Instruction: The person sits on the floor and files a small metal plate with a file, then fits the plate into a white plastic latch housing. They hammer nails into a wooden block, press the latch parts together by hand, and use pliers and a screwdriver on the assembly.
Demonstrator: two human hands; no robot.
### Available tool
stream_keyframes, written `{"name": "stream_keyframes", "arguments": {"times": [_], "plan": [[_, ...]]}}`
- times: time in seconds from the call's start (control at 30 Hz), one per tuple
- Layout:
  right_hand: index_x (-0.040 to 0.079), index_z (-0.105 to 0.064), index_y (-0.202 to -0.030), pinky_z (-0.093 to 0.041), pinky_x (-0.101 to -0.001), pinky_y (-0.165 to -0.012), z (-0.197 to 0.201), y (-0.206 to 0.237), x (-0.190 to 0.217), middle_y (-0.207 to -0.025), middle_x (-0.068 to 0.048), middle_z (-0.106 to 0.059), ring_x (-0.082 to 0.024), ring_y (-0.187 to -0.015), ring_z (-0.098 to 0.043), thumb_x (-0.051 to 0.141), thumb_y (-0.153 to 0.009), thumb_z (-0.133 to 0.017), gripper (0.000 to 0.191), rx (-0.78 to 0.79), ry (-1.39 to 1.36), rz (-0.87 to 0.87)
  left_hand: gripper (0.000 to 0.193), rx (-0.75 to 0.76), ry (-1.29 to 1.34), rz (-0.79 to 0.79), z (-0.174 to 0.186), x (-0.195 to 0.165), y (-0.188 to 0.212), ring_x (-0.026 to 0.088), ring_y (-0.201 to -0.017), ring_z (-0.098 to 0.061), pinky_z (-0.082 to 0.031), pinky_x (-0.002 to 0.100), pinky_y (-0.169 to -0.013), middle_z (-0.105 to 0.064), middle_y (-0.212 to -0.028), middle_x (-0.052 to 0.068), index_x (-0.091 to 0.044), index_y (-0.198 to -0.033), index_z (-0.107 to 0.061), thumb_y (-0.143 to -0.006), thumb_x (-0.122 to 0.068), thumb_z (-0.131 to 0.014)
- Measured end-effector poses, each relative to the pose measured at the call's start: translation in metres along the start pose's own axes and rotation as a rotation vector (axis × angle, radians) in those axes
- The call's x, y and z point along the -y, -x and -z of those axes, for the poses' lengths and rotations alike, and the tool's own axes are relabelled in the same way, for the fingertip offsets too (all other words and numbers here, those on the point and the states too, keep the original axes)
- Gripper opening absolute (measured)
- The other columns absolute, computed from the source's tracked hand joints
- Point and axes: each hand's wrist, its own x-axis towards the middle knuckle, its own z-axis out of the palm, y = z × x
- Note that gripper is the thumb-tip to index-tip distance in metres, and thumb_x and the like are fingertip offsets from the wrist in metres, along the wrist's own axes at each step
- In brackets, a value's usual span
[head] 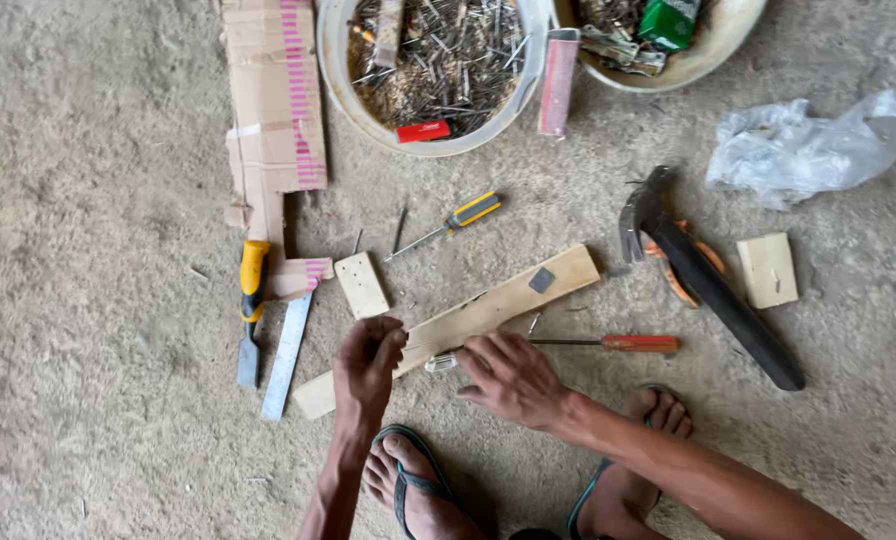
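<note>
The wooden strip (488, 312) lies flat on the concrete floor (98, 200), slanted from lower left to upper right, just in front of my two feet in flip-flops (408, 485), so I squat right over it. My left hand (368, 358) rests on the strip approx. in its lower half, fingers curled narrow and pinched together as if they keep something small upright on the wood; what exactly, I cannot tell, it is too small to see. My right hand (511, 378) lies beside it at the strip's near edge, fingers bent and closed over a small clear-looking piece (442, 362) that sticks out toward the left hand; I think this hand also presses the wood so it does not slide. A dark square patch (542, 280) sits near the strip's far end. The tools are spread around within arm reach, prob. for quick picking: a red-handled screwdriver (608, 343) touching near my right hand, a claw hammer (703, 275) w/ black handle further right, a yellow-handled screwdriver (448, 222) above, a chisel (251, 310) and a steel ruler (287, 355) at left, a small wood block (362, 285) just beside the strip. The white bucket (340, 80) full of nails stays at the top, and a few loose nails (400, 228) lie between it and the strip.
</note>
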Motion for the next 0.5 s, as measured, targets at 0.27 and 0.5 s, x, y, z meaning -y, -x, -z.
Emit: {"name": "stream_keyframes", "arguments": {"times": [0.27, 0.5], "plan": [[0.000, -0.067, -0.111, -0.059, -0.0402, -0.089, -0.015, -0.020, -0.018, -0.115, -0.012, -0.062, -0.026, -0.104, -0.062, 0.018, -0.086, -0.080, 0.034, -0.038, -0.068, -0.002, 0.017, -0.009, 0.286, 0.126, -0.004, 0.024, 0.049, 0.013, -0.077, -0.065, -0.055, 0.028, -0.069, -0.071, -0.090, 0.006, 0.000, -0.109, -0.069, -0.093, -0.007, -0.070], [0.002, -0.066, -0.126, -0.057, -0.0373, -0.095, 0.006, -0.019, -0.056, -0.117, -0.009, -0.058, -0.025, -0.109, -0.059, 0.015, -0.083, -0.080, 0.047, 0.224, -0.180, -0.198, 0.015, 0.088, -0.058, -0.062, -0.036, 0.013, 0.016, 0.013, -0.086, -0.073, -0.060, 0.027, -0.076, -0.077, -0.097, 0.003, -0.005, -0.108, -0.070, -0.094, -0.008, -0.070]]}}
